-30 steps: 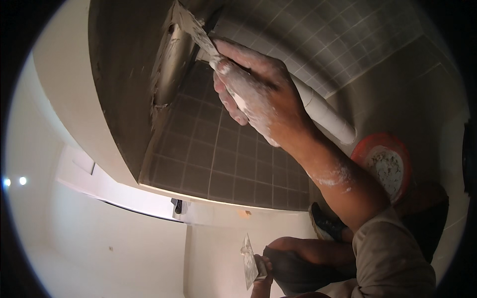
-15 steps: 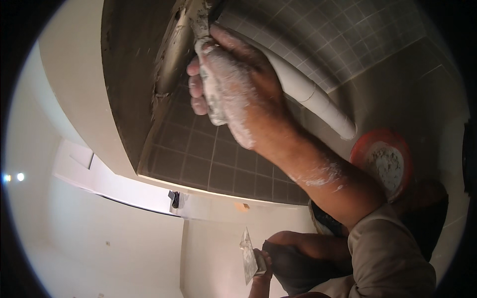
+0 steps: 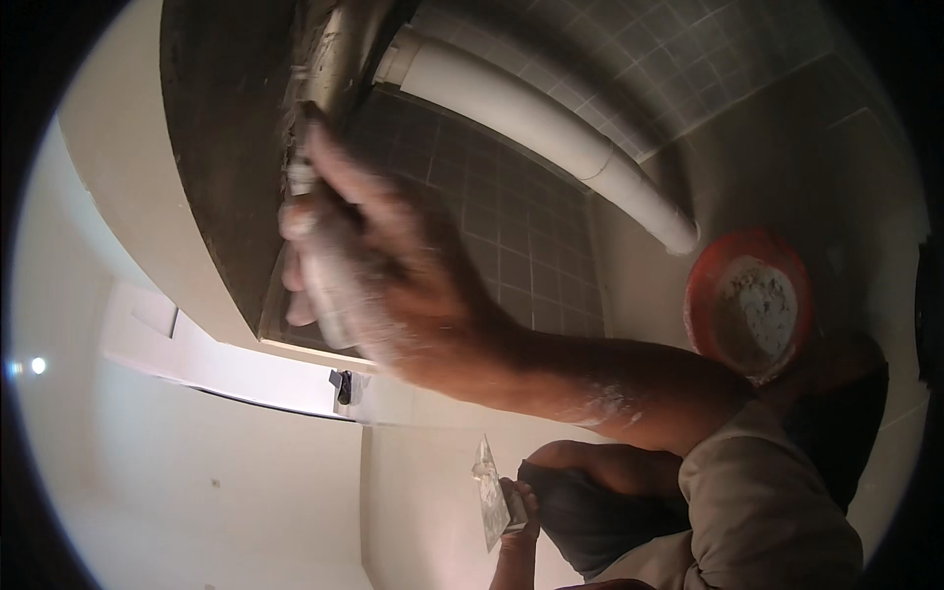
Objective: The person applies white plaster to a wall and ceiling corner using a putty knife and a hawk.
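Observation:
My right hand (image 3: 393, 265), dusted with white powder and blurred, is closed round the pale handle of a putty knife (image 3: 302, 179). The knife's front end lies against the rough seam (image 3: 298, 108) between a dark grey panel (image 3: 226, 147) and a pale pipe (image 3: 332, 54). Its blade is mostly hidden by blur and fingers. Low in the view, my left hand (image 3: 526, 506) grips a flat plastering trowel (image 3: 488, 501). That trowel's plate stands on edge and carries whitish smears.
A thick white pipe (image 3: 511, 113) runs past grey tiles (image 3: 678, 49) at the upper right. Below its end sits an orange-red tub (image 3: 700, 305) holding white plaster. A pale edge (image 3: 138, 236) borders the dark panel. A small dark object (image 3: 343, 387) sits by the bright opening.
My right hand and the putty knife have moved left and down along the seam, uncovering more of the white pipe. The whole view has shifted slightly. My left hand keeps its hold on the plastering trowel.

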`<state>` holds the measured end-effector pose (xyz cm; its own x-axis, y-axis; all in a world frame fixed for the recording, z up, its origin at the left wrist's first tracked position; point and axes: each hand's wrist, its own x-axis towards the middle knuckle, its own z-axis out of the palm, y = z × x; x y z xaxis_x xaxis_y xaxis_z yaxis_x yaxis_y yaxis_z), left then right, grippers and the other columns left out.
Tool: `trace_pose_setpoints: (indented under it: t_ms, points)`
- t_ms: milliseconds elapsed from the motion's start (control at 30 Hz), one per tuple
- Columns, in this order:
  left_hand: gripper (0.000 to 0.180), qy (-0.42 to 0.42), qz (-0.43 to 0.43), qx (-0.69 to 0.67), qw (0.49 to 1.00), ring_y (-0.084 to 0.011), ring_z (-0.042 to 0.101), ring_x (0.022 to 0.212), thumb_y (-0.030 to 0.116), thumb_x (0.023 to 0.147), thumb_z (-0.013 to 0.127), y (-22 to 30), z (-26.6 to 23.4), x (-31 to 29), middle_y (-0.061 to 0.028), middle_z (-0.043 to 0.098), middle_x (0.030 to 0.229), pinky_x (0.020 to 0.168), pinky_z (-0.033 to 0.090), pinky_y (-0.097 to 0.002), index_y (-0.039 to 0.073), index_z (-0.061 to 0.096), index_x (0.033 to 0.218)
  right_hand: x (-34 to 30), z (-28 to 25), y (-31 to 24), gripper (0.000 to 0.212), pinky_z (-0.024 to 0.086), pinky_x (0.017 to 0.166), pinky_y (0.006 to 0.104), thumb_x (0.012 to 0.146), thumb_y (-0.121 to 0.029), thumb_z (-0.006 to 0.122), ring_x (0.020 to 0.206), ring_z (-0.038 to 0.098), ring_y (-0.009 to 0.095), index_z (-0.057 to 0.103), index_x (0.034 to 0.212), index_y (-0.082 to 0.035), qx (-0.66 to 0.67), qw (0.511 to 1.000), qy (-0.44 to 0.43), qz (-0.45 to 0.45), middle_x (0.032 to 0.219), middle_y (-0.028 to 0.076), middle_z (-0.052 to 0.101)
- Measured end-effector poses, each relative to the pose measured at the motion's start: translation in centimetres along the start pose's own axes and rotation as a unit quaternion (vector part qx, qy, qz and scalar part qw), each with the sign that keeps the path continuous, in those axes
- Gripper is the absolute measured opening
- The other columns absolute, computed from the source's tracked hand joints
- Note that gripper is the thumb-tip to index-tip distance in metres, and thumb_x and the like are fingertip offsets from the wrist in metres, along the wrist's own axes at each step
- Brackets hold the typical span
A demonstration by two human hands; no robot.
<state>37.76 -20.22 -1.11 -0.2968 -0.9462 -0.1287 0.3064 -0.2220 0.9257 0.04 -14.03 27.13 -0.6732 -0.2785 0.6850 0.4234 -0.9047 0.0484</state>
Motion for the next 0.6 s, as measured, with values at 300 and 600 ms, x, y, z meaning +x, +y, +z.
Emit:
trace_pose_setpoints:
  t_ms: [300, 600]
  points:
    - [0.024, -0.009, -0.013, -0.025, 1.0, -0.0159, 0.061, 0.064, 0.036, 0.094, 0.062, -1.0, 0.5, 0.0, -0.0088, 0.063, 0.08, 0.051, 0.052, -0.0261, 0.013, 0.06, 0.1, 4.0, -1.4, 1.6, 0.025, 0.057, 0.057, 0.0282, 0.102, -0.015, 0.047, 0.073, 0.06, 0.013, 0.05, 0.122, 0.0, 0.008, 0.998, 0.056, 0.022, 0.089, 0.004, 0.053]
    - [0.024, -0.038, 0.005, -0.048, 0.998, -0.0204, 0.062, 0.085, 0.03, 0.098, 0.055, -1.6, -1.8, -0.4, -0.0093, 0.062, 0.097, 0.067, 0.058, -0.0327, 0.01, 0.059, 0.11, -10.8, -11.7, 4.0, 0.046, 0.052, 0.07, 0.0231, 0.102, -0.028, 0.053, 0.082, 0.058, 0.008, 0.046, 0.142, -0.006, -0.225, 0.93, 0.031, 0.288, 0.099, 0.005, 0.063]
